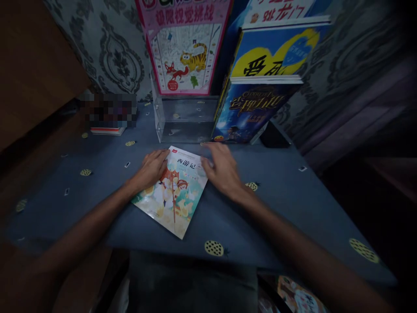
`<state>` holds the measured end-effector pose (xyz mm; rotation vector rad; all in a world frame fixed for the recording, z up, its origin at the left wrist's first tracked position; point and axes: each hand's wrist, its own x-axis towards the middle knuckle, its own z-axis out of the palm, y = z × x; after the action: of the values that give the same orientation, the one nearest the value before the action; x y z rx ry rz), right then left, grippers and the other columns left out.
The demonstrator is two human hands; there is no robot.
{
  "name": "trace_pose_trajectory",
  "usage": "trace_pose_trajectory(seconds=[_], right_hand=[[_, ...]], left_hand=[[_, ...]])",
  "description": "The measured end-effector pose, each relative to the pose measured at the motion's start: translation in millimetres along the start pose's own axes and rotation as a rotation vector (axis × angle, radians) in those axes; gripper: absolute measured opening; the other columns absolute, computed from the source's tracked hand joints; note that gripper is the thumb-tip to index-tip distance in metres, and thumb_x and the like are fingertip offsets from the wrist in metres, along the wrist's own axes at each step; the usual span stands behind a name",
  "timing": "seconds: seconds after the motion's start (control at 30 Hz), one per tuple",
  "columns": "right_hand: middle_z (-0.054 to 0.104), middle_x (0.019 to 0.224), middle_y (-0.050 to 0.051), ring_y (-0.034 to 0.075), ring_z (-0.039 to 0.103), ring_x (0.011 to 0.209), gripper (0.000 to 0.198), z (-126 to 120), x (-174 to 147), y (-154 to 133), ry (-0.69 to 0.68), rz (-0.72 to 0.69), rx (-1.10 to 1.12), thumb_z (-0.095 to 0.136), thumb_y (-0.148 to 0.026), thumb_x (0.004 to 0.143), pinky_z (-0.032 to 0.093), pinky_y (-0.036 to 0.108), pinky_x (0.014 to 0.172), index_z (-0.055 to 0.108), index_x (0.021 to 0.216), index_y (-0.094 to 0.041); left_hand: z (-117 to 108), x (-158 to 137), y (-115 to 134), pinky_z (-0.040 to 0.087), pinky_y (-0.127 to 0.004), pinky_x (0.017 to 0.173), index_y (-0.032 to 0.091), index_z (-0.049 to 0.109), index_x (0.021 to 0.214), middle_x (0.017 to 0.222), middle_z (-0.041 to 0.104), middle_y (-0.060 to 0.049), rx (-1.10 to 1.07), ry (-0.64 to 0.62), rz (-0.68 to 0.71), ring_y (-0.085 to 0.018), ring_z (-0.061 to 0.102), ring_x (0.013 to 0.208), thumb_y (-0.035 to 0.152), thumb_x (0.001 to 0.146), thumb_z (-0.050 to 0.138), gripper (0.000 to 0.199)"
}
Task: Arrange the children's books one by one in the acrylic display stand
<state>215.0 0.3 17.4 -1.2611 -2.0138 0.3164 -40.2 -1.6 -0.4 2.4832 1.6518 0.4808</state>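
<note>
A thin book [176,200] with a pale, colourful illustrated cover lies flat and slanted on the blue tablecloth. My left hand [151,167] rests over its upper left edge, fingers stretched out together toward the top corner. At the upper right corner is my right hand [222,167], slightly blurred. Its thumb is at the cover's edge, apart from the other fingers, which reach forward past the corner. Whether those fingers touch the book is hard to tell. Just beyond the hands stands a clear acrylic book rack [158,117].
In the rack's right side stand several books, a dark blue one [254,111] in front of a blue and yellow one [273,52]. A pink-bordered book [182,56] stands at its left. A pixelated stack [107,130] sits back left. Below the table edge is another book [299,295].
</note>
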Motion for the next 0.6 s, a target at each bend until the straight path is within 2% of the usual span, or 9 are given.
trace_pose_trajectory(seconds=[0.1, 0.17, 0.23, 0.37, 0.53, 0.6], right_hand=[[0.055, 0.15, 0.017, 0.03, 0.047, 0.143, 0.044, 26, 17, -31, -0.267, -0.27, 0.062, 0.042, -0.028, 0.101, 0.038, 0.052, 0.12, 0.056, 0.14, -0.014], [0.047, 0.157, 0.021, 0.029, 0.039, 0.15, 0.051, 47, 29, -46, -0.412, -0.275, 0.056, 0.038, -0.032, 0.104, 0.033, 0.049, 0.124, 0.048, 0.147, -0.007], [0.043, 0.158, 0.025, 0.03, 0.036, 0.152, 0.056, 62, 39, -52, -0.499, -0.2, 0.021, 0.036, -0.033, 0.106, 0.03, 0.047, 0.126, 0.044, 0.149, 0.001], [0.041, 0.16, 0.023, 0.028, 0.035, 0.153, 0.055, 64, 38, -32, -0.5, -0.17, 0.007, 0.037, -0.033, 0.106, 0.028, 0.048, 0.127, 0.043, 0.152, -0.002], [0.049, 0.157, 0.014, 0.026, 0.045, 0.147, 0.048, 35, 13, 20, -0.414, -0.19, 0.035, 0.038, -0.027, 0.104, 0.036, 0.052, 0.123, 0.052, 0.148, -0.017], [0.053, 0.154, 0.014, 0.026, 0.048, 0.145, 0.047, 24, 3, 38, -0.375, -0.198, 0.069, 0.036, -0.026, 0.104, 0.039, 0.052, 0.12, 0.055, 0.145, -0.017]], left_hand=[[1, -1, 0, 0.044, -0.047, 0.11, 0.014, 0.055, 0.139, 0.139, 0.062, -0.015, -0.009, 0.017, 0.009, -0.028, 0.056, 0.127, 0.025, 0.1, 0.036, 0.044], [2, 0, 0, 0.046, -0.047, 0.107, 0.012, 0.057, 0.134, 0.134, 0.063, -0.017, -0.011, 0.021, 0.01, -0.029, 0.058, 0.123, 0.023, 0.098, 0.037, 0.042], [2, 1, -1, 0.047, -0.046, 0.105, 0.012, 0.06, 0.13, 0.13, 0.065, -0.017, -0.009, 0.027, 0.015, -0.029, 0.06, 0.12, 0.022, 0.097, 0.037, 0.041], [2, 1, -3, 0.045, -0.045, 0.108, 0.013, 0.059, 0.134, 0.137, 0.063, -0.015, 0.01, 0.028, 0.033, -0.027, 0.059, 0.122, 0.024, 0.1, 0.033, 0.044], [2, 0, -6, 0.042, -0.047, 0.112, 0.015, 0.055, 0.142, 0.142, 0.06, -0.014, -0.003, 0.018, 0.003, -0.027, 0.055, 0.128, 0.031, 0.102, 0.033, 0.048], [1, 0, -6, 0.042, -0.046, 0.113, 0.014, 0.056, 0.141, 0.142, 0.06, -0.014, -0.028, 0.015, -0.001, -0.027, 0.054, 0.13, 0.032, 0.102, 0.034, 0.048]])
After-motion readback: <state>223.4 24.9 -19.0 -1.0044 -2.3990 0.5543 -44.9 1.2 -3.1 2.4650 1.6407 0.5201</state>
